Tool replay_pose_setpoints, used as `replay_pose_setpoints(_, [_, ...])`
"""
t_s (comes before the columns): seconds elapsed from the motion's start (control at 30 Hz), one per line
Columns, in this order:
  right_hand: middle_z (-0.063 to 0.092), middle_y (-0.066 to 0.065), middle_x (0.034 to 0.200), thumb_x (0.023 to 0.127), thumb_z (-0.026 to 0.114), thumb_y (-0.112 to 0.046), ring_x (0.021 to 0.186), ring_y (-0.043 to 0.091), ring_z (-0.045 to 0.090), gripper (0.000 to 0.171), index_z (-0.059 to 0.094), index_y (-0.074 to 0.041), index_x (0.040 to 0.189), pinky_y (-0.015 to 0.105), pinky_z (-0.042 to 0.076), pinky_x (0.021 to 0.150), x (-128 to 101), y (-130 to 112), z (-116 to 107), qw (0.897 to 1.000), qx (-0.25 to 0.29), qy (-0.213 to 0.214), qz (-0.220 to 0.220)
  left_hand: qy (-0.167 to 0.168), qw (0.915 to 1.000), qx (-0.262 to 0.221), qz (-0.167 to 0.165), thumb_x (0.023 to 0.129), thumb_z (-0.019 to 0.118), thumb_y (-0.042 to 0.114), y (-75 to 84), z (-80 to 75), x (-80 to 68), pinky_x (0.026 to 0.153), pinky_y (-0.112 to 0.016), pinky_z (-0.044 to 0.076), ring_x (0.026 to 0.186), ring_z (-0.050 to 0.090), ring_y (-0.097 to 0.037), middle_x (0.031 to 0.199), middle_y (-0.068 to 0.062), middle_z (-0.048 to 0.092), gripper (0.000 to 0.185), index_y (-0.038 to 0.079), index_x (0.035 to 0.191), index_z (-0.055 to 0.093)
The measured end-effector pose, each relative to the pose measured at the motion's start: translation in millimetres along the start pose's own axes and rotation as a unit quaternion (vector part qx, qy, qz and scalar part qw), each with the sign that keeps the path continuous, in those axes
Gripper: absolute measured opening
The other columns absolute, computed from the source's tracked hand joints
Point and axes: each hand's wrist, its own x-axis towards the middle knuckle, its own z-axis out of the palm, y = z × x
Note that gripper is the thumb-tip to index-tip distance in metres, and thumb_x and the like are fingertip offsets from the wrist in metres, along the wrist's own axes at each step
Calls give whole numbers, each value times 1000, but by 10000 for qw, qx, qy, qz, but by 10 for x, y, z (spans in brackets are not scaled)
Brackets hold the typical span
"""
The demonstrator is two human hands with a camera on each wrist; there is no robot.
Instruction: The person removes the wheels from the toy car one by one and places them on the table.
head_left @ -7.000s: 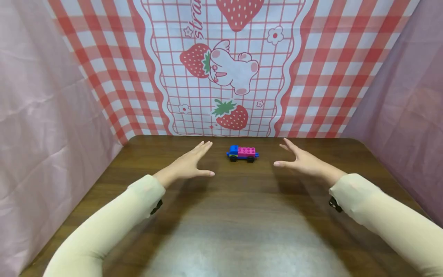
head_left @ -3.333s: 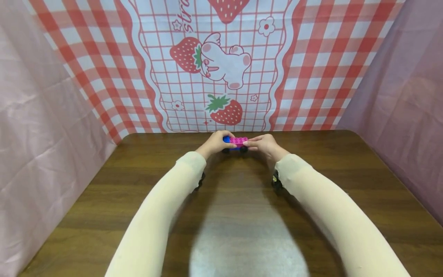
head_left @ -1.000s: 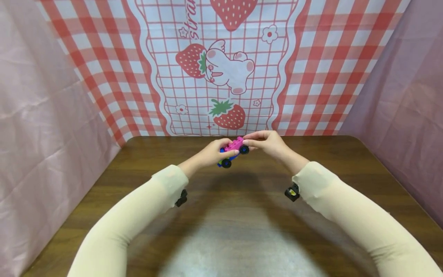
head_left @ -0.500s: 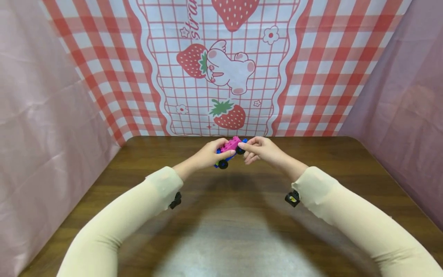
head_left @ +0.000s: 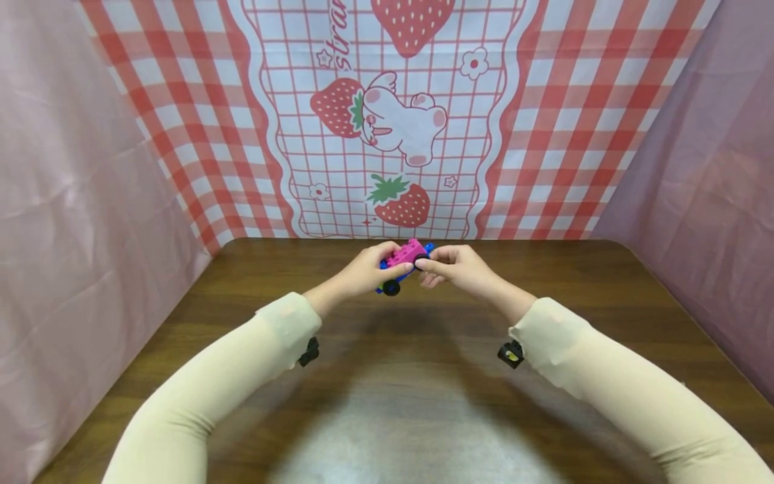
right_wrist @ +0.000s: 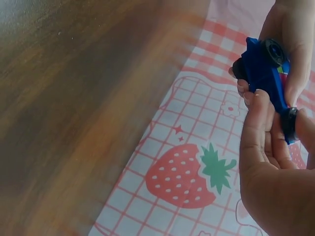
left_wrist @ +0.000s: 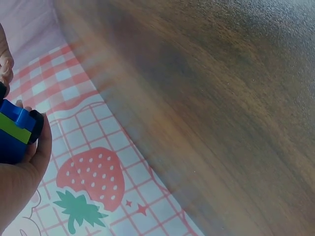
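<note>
lettering on the backdrop only

one piece of writing is found, printed in red cursive on the strawberry-patterned backdrop cloth (head_left: 387, 134) hung behind the table. it is set slantwise near the upper edge of the head view, just left of the large strawberry at the top, and is cut off by the frame, so that only the letters "stra" (head_left: 342, 30) can be made out. no other text, brand, number or sign can be read, neither on the toy car (head_left: 404, 263) nor in the two wrist views.
</note>
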Motion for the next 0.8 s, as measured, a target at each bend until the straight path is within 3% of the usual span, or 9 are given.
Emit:
replay_pose_setpoints(0.13, [74, 15, 85, 97, 60, -21, 72, 17, 72, 38, 60, 16, 105, 33, 59, 70, -8, 0, 31, 9999, 53, 87, -108, 35, 10000, -17, -75, 97, 60, 32, -7, 6, -5, 67, -26, 49, 80, 59, -16, 98, -10, 64, 33, 6, 115, 58])
replay_pose_setpoints(0.5, [68, 31, 89, 100, 54, -22, 71, 26, 71, 34, 65, 10, 94, 44, 58, 72, -8, 5, 77, 9991, -219, -16, -375, -32, 10000, 44, 65, 98, 58, 33, 10, 9, -13, 65, -25, 48, 76, 57, -16, 92, -9, 63, 32, 5, 113, 57])
replay_pose_setpoints(0.8, [71, 20, 76, 99, 57, -23, 60, 21, 69, 37, 68, 11, 88, 44, 58, 65, 3, 46, 125, 9982, -334, 314, -397, -45, 9999, 103, -36, 98, 57, 32, 20, 33, -23, 60, -24, 48, 71, 57, -14, 88, -8, 61, 31, 4, 112, 56])
